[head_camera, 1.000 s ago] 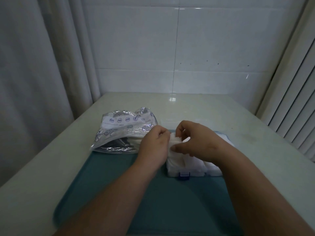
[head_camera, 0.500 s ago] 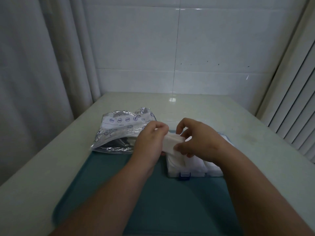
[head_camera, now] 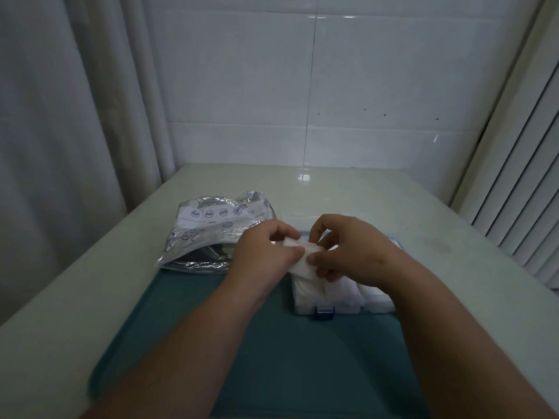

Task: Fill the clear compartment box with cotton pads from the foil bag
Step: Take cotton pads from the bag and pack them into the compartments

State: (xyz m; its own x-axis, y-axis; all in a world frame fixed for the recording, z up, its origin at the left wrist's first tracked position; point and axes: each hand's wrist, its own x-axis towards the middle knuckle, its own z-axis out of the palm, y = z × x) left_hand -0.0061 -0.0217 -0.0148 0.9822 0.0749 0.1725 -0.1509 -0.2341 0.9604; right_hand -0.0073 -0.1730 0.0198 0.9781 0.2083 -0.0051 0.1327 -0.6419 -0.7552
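Observation:
The clear compartment box [head_camera: 338,299] with a blue latch lies on the teal mat, its near compartments packed with white cotton pads. A small stack of cotton pads [head_camera: 302,260] is held just above the box's left end. My left hand [head_camera: 263,252] pinches the stack's left side and my right hand [head_camera: 348,252] pinches its right side. The crumpled foil bag [head_camera: 211,234] lies open to the left, behind my left hand. Most of the box's far part is hidden by my right hand.
A teal mat [head_camera: 272,358] covers the near part of the pale table [head_camera: 332,189]. A curtain hangs at the left, a tiled wall stands behind, and slatted blinds [head_camera: 520,192] run along the right.
Both hands have lifted the stack of pads slightly and turned it above the box's left end. The bag and box have not moved.

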